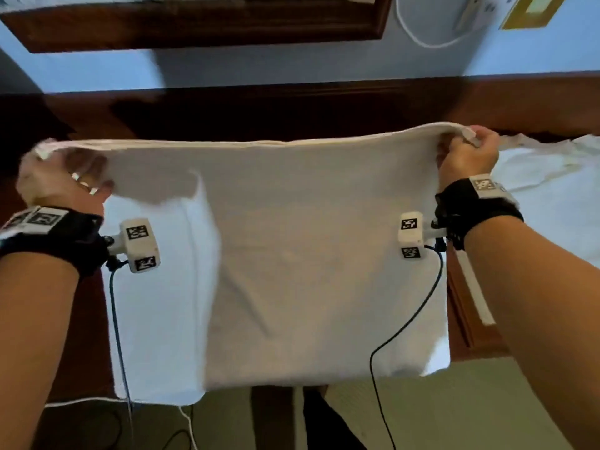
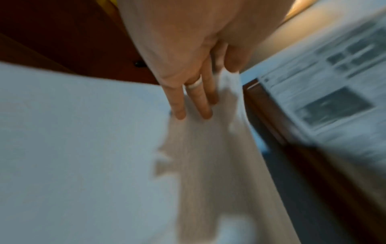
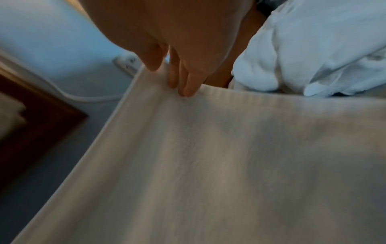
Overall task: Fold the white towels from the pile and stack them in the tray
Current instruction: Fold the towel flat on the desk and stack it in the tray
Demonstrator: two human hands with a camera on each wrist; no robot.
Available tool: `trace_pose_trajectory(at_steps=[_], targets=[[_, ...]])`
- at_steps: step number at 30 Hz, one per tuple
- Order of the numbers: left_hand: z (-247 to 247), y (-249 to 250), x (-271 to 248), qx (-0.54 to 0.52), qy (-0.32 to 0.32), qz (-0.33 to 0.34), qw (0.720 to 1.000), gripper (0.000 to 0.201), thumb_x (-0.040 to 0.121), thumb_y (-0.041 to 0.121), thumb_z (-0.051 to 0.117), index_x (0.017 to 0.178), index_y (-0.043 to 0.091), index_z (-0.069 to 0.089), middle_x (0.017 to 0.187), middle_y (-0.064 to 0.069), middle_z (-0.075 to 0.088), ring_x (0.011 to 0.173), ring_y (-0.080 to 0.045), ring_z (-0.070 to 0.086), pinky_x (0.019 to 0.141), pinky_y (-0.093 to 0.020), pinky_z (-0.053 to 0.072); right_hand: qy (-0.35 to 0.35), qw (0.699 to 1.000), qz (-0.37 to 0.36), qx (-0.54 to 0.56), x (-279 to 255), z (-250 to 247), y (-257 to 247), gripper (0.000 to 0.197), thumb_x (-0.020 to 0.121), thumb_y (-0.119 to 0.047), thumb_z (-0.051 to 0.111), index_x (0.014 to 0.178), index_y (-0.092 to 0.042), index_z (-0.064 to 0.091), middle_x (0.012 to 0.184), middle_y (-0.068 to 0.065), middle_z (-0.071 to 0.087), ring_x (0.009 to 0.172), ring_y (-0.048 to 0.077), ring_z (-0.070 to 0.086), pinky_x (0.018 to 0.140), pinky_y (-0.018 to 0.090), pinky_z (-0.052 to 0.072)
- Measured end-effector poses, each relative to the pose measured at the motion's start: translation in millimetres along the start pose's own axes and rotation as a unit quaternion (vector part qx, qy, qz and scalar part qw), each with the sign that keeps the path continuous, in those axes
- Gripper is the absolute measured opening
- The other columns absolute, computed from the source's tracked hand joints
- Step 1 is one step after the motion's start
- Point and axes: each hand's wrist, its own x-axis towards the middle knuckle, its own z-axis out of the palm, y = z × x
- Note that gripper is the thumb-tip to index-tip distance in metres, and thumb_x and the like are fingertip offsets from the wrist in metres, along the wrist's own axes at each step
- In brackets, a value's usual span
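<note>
A white towel [image 1: 308, 254] hangs stretched between both hands above the dark wooden table [image 1: 292, 105], its lower part draped over the near edge. My left hand [image 1: 61, 177] grips the upper left corner, fingers against the cloth [image 2: 196, 102]. My right hand [image 1: 467, 154] pinches the upper right corner, with thumb and fingers on the towel's hem [image 3: 183, 82]. The pile of white towels [image 1: 558, 177] lies on the table to the right, crumpled [image 3: 313, 49]. No tray is in view.
A blue wall [image 1: 292, 66] rises behind the table, with a dark wooden frame [image 1: 201, 24] above and a white cable [image 1: 418, 37] at upper right. Black cables [image 1: 406, 326] trail from the wrist cameras. A green floor [image 1: 454, 410] lies below.
</note>
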Motion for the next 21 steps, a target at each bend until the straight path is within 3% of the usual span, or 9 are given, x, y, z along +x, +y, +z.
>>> trace_pose_trajectory(at_steps=[3,5,7,9,10,12,14,18,21], targets=[[22,-31,-21,0.147,-0.089,-0.067,0.983,0.033,0.107,0.039,0.034,0.136,0.028,0.046,0.123,0.012,0.058,0.122,-0.016,0.060,0.092,-0.032,0.044,-0.143,0.981,-0.007,-0.132,-15,21,46,0.042,0.092,-0.027,0.056,0.132,-0.028,0.045,0.131,0.009,0.058,0.111,0.021,0.059,0.099,0.039,0.049],[19,-80,-46,0.358,-0.142,-0.050,0.921,0.033,0.106,0.035,0.045,0.138,0.027,0.046,0.126,0.002,0.060,0.122,-0.025,0.052,0.093,-0.035,0.043,-0.260,0.923,-0.022,-0.283,-39,15,97,0.051,0.098,-0.031,0.057,0.145,-0.023,0.041,0.147,0.008,0.046,0.132,0.025,0.046,0.109,0.038,0.039],[-2,-131,-80,0.607,-0.219,0.003,0.764,0.066,0.097,0.057,0.053,0.155,0.034,0.031,0.155,-0.007,0.042,0.140,-0.031,0.040,0.112,-0.046,0.037,-0.368,0.803,-0.055,-0.465,-68,-2,143,0.061,0.098,-0.045,0.052,0.152,-0.028,0.030,0.162,0.008,0.021,0.149,0.029,0.019,0.119,0.047,0.022],[-36,-167,-94,0.768,-0.284,0.000,0.573,0.087,0.084,0.084,0.036,0.156,0.052,-0.001,0.169,0.001,0.004,0.153,-0.034,0.015,0.119,-0.057,0.024,-0.426,0.687,-0.070,-0.584,-81,-22,178,0.071,0.096,-0.062,0.038,0.156,-0.039,0.008,0.166,0.002,-0.011,0.151,0.032,-0.009,0.120,0.057,0.006],[-46,-176,-97,0.791,-0.288,-0.022,0.539,0.087,0.081,0.089,0.029,0.150,0.058,-0.016,0.169,0.007,-0.012,0.154,-0.034,0.002,0.119,-0.060,0.019,-0.440,0.655,-0.074,-0.610,-83,-28,190,0.074,0.095,-0.068,0.032,0.155,-0.042,-0.004,0.163,0.000,-0.023,0.150,0.034,-0.018,0.119,0.061,0.002],[-51,-182,-95,0.811,-0.285,-0.040,0.509,0.090,0.076,0.090,0.026,0.138,0.063,-0.033,0.164,0.011,-0.029,0.154,-0.034,-0.009,0.117,-0.063,0.017,-0.447,0.627,-0.101,-0.630,-80,-31,198,0.077,0.092,-0.074,0.024,0.151,-0.045,-0.016,0.159,-0.001,-0.034,0.147,0.036,-0.025,0.117,0.066,0.000],[-44,-182,-84,0.821,-0.289,0.003,0.492,0.093,0.075,0.091,0.028,0.141,0.062,-0.030,0.164,0.010,-0.028,0.153,-0.036,-0.008,0.115,-0.065,0.020,-0.447,0.620,-0.119,-0.633,-70,-20,196,0.078,0.091,-0.075,0.022,0.151,-0.045,-0.016,0.159,-0.002,-0.034,0.147,0.037,-0.026,0.116,0.067,-0.001],[-14,-176,-24,0.787,-0.306,0.049,0.533,0.102,0.073,0.086,0.043,0.155,0.050,-0.005,0.168,0.007,-0.011,0.152,-0.038,0.001,0.116,-0.066,0.020,-0.437,0.636,-0.120,-0.625,-37,23,188,0.077,0.092,-0.073,0.028,0.153,-0.043,-0.008,0.162,0.000,-0.027,0.147,0.037,-0.023,0.117,0.065,-0.002],[-8,-170,-26,0.759,-0.312,0.057,0.569,0.105,0.072,0.082,0.045,0.159,0.043,0.001,0.169,0.004,-0.009,0.154,-0.035,-0.002,0.121,-0.062,0.012,-0.423,0.652,-0.108,-0.621,-38,37,182,0.074,0.096,-0.067,0.029,0.156,-0.038,-0.003,0.163,0.004,-0.022,0.148,0.037,-0.021,0.119,0.062,-0.001]])
